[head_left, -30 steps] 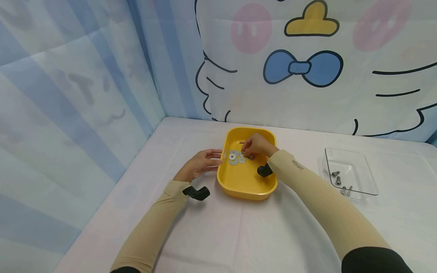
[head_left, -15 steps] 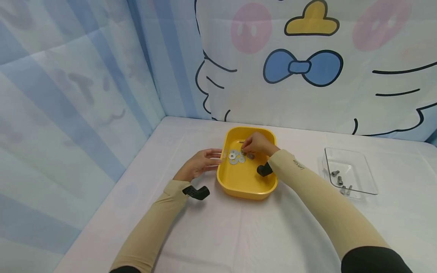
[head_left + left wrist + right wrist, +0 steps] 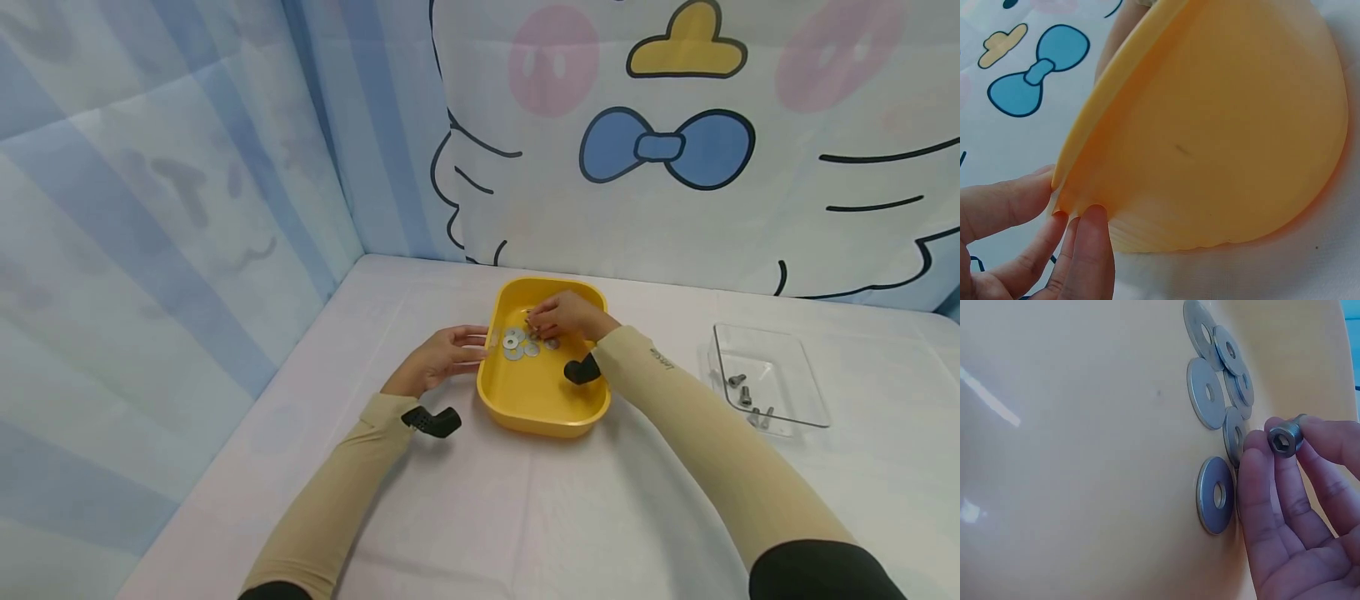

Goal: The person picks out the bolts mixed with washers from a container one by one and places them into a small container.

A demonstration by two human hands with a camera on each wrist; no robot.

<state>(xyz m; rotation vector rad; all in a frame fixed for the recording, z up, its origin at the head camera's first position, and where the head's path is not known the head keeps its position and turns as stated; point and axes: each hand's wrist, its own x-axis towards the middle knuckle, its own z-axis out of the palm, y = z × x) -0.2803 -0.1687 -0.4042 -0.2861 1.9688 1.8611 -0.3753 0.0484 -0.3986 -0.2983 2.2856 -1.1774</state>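
Between my right thumb and fingers is a hex socket screw (image 3: 1285, 439), its hollow head facing the right wrist camera. My right hand (image 3: 566, 317) reaches into the yellow tray (image 3: 536, 421), over its back half. Several flat steel washers (image 3: 1216, 495) lie on the tray floor beside the fingertips, some overlapping. My left hand (image 3: 442, 358) pinches the tray's left rim; in the left wrist view the thumb is at the rim and the fingers (image 3: 1094, 250) lie against the outer wall.
A transparent box (image 3: 816, 375) stands to the right on the white tablecloth, with several screws (image 3: 745, 396) inside. Printed curtains (image 3: 660, 225) hang behind and to the left of the table.
My right fingers have shifted from the washers slightly back and left to the screw that lay behind them, and now hold it. The left hand stays on the rim.
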